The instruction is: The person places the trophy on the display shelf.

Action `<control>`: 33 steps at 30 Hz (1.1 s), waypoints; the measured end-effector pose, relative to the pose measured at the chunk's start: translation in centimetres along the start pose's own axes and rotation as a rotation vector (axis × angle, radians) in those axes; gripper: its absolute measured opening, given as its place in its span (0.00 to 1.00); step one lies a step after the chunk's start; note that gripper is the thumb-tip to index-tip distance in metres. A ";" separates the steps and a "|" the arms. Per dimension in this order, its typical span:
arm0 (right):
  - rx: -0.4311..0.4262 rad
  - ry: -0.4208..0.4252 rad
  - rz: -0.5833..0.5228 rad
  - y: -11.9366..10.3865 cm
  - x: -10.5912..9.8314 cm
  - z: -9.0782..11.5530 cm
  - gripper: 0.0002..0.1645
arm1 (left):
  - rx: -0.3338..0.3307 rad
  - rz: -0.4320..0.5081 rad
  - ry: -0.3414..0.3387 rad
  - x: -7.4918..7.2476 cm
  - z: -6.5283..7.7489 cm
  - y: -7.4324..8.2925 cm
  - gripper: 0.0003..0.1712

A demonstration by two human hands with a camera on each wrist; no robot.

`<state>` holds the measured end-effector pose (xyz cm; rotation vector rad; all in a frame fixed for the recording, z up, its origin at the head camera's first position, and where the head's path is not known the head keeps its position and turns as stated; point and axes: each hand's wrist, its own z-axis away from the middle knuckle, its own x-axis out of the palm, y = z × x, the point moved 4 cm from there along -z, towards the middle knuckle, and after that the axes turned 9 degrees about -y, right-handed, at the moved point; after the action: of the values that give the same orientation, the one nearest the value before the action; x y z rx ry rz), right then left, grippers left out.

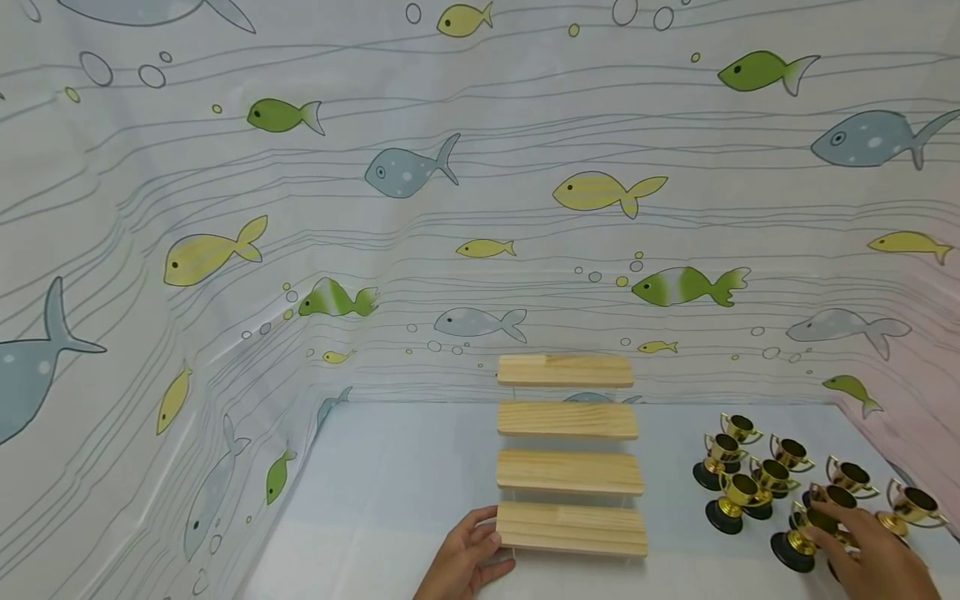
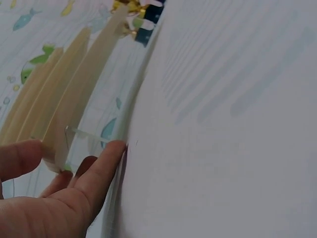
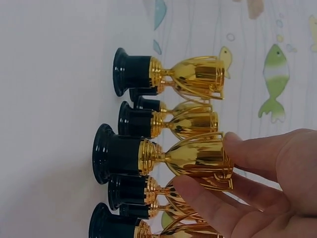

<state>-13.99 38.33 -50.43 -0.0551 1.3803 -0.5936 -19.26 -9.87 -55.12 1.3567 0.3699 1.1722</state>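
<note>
Gold on black, the upright trophy (image 3: 197,157) is pinched at its cup by the right hand (image 1: 873,550), long axis vertical. We place the wooden shelf (image 1: 573,532) apart to the left, where the left hand (image 1: 463,552) grips its near left end.

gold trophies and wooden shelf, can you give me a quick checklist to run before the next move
1. Left hand steadying the wooden shelf: ok, it holds the left end of the lowest board.
2. Right hand on a gold trophy: ok, its fingers grip the cup.
3. Gold trophy raised off the table: cannot tell.
4. Room around it: not ok, neighbouring trophies stand close by.
5. Shelf upright: ok, its four boards rise in steps.
6. Shelf supports firm: cannot tell, they are thin, clear and mostly hidden.
</note>
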 end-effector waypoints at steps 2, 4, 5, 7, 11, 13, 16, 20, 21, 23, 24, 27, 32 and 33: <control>0.016 0.004 -0.016 0.0 0.0 0.2 0.34 | 0.001 0.004 0.000 0.0 0.0 0.0 0.38; 0.018 0.001 -0.024 -0.1 0.0 0.4 0.34 | 0.002 0.005 0.000 0.1 0.0 0.1 0.38; 0.012 -0.004 -0.021 -0.1 -0.1 0.5 0.34 | 0.002 0.007 0.002 0.1 0.0 0.0 0.38; 0.007 -0.018 -0.021 -0.2 -0.3 0.7 0.35 | -0.002 0.013 0.005 0.0 0.0 0.0 0.38; -0.043 -0.016 0.023 -0.7 -1.1 0.9 0.34 | -0.005 0.020 0.012 0.0 -0.1 -0.1 0.37; -0.071 -0.012 0.036 -1.0 -1.5 1.1 0.33 | -0.003 0.024 0.010 0.0 -0.2 -0.1 0.37; -0.120 0.022 0.042 -1.7 -2.3 1.7 0.32 | 0.005 0.041 -0.002 0.1 -0.3 -0.2 0.35; -0.185 0.112 0.054 -2.7 -3.7 2.4 0.30 | 0.008 0.060 -0.012 0.2 -0.4 -0.1 0.35; -0.203 0.136 0.060 -2.9 -4.1 2.5 0.29 | 0.007 0.061 -0.012 0.2 -0.4 -0.1 0.35; -0.225 0.155 0.071 -3.2 -4.7 2.5 0.28 | 0.006 0.055 -0.006 0.1 -0.4 -0.1 0.36; -0.236 0.172 0.071 -3.4 -5.0 2.5 0.28 | 0.006 0.051 -0.003 0.1 -0.4 -0.1 0.36; -0.262 0.199 0.072 -4.1 -6.0 2.6 0.27 | 0.009 0.049 -0.008 0.0 -0.3 -0.1 0.36; -0.286 0.183 0.066 -5.6 -8.2 2.6 0.26 | 0.015 0.053 -0.012 -0.1 -0.4 -0.1 0.35; -0.306 0.194 0.065 -6.0 -8.7 2.6 0.25 | 0.014 0.054 -0.010 -0.1 -0.4 -0.1 0.35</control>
<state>-14.34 36.11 -39.77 -0.2026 1.6467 -0.3355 -19.56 -9.73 -55.32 1.3911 0.3366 1.2093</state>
